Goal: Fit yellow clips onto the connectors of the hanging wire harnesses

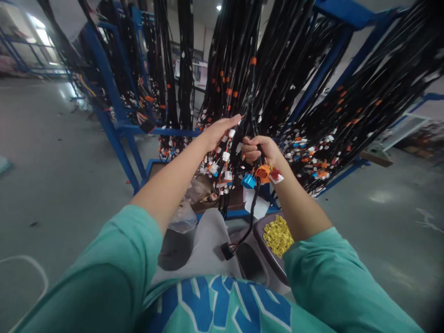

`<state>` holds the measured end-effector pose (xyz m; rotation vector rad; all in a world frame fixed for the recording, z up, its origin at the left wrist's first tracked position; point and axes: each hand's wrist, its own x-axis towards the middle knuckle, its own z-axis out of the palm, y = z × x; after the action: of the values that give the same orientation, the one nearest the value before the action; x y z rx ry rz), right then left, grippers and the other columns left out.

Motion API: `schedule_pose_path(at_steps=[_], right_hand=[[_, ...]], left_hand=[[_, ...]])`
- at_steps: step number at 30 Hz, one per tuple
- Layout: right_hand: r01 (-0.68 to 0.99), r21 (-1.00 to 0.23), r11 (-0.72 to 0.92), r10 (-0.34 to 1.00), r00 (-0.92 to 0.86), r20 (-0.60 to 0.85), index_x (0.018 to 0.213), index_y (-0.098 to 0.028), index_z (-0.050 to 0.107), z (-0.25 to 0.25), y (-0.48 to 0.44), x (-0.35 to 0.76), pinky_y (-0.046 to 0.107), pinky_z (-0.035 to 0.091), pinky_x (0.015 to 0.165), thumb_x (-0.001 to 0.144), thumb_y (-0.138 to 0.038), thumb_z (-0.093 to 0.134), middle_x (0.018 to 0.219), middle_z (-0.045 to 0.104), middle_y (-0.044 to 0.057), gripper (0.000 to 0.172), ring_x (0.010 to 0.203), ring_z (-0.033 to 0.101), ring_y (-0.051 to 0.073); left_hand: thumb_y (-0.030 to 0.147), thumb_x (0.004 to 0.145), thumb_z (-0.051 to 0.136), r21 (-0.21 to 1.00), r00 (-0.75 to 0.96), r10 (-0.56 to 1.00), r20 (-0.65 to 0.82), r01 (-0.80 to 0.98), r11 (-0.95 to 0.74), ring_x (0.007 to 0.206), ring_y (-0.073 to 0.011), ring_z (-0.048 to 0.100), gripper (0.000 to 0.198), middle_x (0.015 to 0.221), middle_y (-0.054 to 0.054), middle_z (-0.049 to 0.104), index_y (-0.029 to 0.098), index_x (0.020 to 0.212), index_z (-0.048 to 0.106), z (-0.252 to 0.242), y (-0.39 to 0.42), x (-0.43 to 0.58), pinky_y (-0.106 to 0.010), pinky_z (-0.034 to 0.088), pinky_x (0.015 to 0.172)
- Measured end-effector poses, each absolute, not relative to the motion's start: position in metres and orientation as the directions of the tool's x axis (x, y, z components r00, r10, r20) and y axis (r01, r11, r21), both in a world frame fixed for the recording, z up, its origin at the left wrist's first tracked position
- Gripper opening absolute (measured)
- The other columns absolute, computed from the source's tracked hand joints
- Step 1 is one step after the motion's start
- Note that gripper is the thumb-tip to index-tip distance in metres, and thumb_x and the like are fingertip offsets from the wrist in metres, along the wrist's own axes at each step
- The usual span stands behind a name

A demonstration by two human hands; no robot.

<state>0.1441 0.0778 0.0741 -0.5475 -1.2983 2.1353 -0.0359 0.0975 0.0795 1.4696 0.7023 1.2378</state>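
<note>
My right hand point(260, 149) is closed around a black taped wiring harness point(254, 203). Just under this hand hang a blue connector point(248, 181), an orange connector point(263, 173) and a dark red piece point(275, 174) with a white tag. The harness's lower end runs down to a black connector point(228, 250) above my lap. My left hand point(221, 131) is beside the harness on the left, thumb and finger stretched forward and pressed together. Whatever lies at its fingertips is too small to make out; white connectors point(225, 157) dangle just below it.
Thick bundles of black harnesses point(229, 51) hang from a blue metal rack point(113, 92) in front. A dark tub of yellow parts point(277, 235) stands by my right forearm. Clear plastic bags point(183, 217) and a white paper point(256, 203) lie low at the rack's base.
</note>
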Motion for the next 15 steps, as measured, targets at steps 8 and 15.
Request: schedule_pose_path(at_steps=[8, 15], right_hand=[[-0.235, -0.918, -0.319, 0.673, -0.738, -0.045, 0.073, -0.019, 0.038, 0.074, 0.074, 0.144, 0.011, 0.036, 0.034, 0.069, -0.015, 0.051, 0.045, 0.037, -0.009, 0.015, 0.034, 0.034, 0.003], [-0.201, -0.968, -0.153, 0.793, -0.609, 0.001, 0.073, -0.017, 0.045, 0.071, 0.072, 0.15, 0.012, 0.041, 0.036, 0.078, -0.014, 0.055, 0.047, 0.046, -0.006, 0.012, 0.036, 0.042, 0.004]], left_hand=[[0.011, 0.062, 0.065, 0.992, 0.474, 0.873, 0.115, -0.101, -0.076, 0.058, -0.0143, 0.06, 0.016, 0.062, -0.003, 0.063, 0.012, 0.077, 0.062, 0.098, 0.117, -0.028, -0.037, 0.05, 0.072], [0.008, 0.055, 0.058, 0.99, 0.527, 0.85, 0.018, -0.127, 0.057, 0.049, -0.0148, 0.057, 0.018, 0.05, 0.001, 0.054, 0.014, 0.072, 0.059, 0.104, 0.11, -0.041, -0.038, 0.052, 0.065]])
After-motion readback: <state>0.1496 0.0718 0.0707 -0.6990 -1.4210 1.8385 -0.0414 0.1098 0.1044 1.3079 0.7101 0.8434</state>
